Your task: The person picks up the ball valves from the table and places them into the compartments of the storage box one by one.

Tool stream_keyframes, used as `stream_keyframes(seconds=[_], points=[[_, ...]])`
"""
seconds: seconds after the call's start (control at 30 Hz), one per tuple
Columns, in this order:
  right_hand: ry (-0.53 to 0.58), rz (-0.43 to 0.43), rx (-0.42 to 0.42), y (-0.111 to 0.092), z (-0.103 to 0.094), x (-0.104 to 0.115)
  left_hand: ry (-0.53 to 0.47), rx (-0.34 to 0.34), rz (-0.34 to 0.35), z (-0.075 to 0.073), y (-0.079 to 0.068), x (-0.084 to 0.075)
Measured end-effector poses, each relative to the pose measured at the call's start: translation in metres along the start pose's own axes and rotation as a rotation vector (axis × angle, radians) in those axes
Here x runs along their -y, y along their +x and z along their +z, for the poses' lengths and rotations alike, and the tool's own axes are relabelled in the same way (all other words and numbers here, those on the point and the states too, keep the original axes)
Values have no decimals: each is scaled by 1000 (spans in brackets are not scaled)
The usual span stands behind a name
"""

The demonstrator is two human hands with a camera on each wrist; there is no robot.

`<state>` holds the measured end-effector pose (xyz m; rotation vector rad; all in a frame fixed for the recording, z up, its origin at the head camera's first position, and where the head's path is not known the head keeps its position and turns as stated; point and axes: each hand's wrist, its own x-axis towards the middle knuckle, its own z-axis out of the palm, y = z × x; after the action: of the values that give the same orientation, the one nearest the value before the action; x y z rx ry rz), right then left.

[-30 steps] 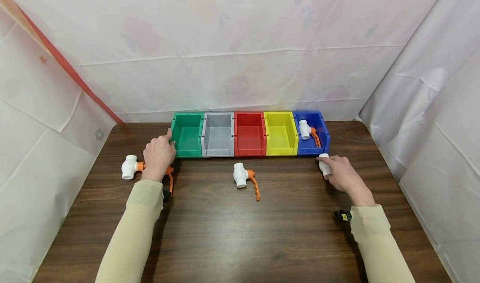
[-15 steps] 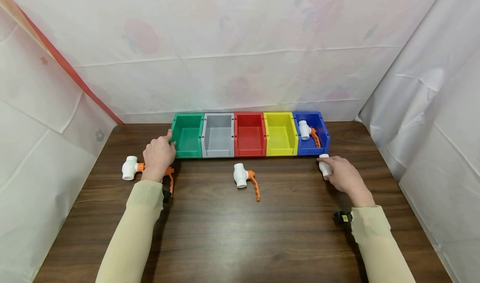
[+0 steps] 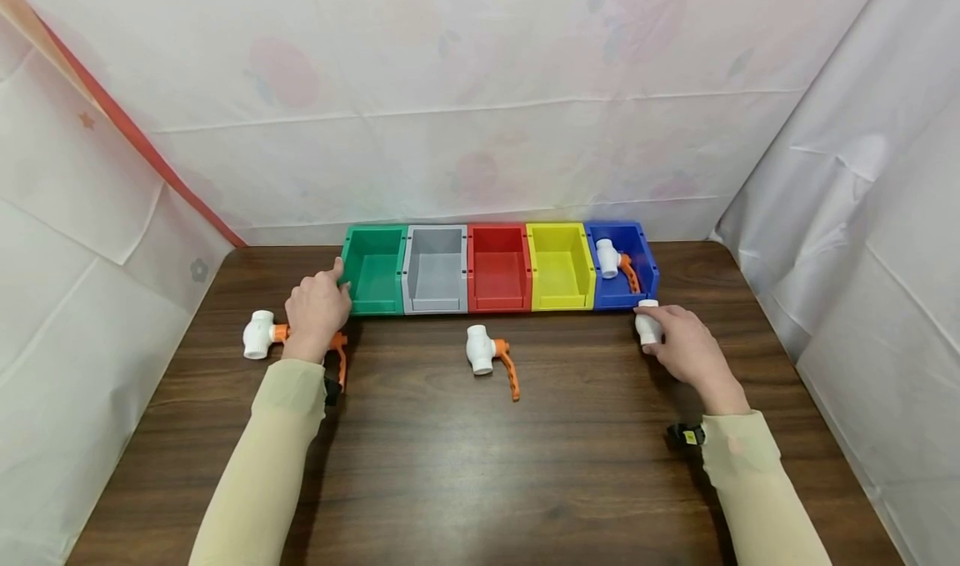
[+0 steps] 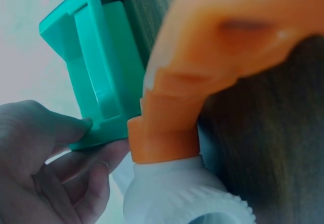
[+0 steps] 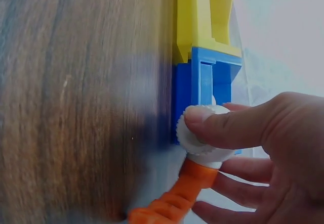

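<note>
My right hand (image 3: 686, 345) pinches a white ball valve (image 5: 215, 133) with an orange handle (image 5: 174, 198), held at the front edge of the blue bin (image 3: 618, 301). Another valve (image 3: 607, 259) lies inside that bin. My left hand (image 3: 317, 312) grips the side rim of the green bin (image 4: 104, 62), thumb on top and fingers beneath. Close by that wrist lies a white valve (image 3: 258, 335), its handle partly hidden by the hand. An orange handle (image 3: 342, 366) shows right of the wrist. A further valve (image 3: 480, 351) rests mid-table.
Grey (image 3: 435, 306), red (image 3: 500, 305) and yellow (image 3: 562, 303) bins stand in a row between the green and blue ones, along the back of the wooden table (image 3: 480, 483). A pale curtain (image 3: 480, 149) hangs right behind them, with more cloth at both sides.
My right hand has tilted the valve and shifted it slightly forward toward the blue bin. The left hand has stayed on the green bin.
</note>
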<state>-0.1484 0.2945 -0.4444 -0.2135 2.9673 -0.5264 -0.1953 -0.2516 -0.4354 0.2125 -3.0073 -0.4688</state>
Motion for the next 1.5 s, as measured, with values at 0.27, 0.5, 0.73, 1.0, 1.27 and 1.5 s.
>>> stream_keyframes(seconds=[0.27,0.5,0.73,1.0,1.27,1.5], points=[[53,26,-130,-1,1,0,1,-3,7,-1,3,-3],[90,30,-191,-3,0,0,5,-11,17,0,5,-2],[119,-4,-240,0,-1,6,-4,6,2,1,4,-1],[145,-47,-290,7,-3,15,-27,13,-16,3,2,-1],[147,-121,-296,23,0,29,-45,-27,-30,6,2,3],[150,-178,-316,38,0,42,-45,-26,-38,7,0,3]])
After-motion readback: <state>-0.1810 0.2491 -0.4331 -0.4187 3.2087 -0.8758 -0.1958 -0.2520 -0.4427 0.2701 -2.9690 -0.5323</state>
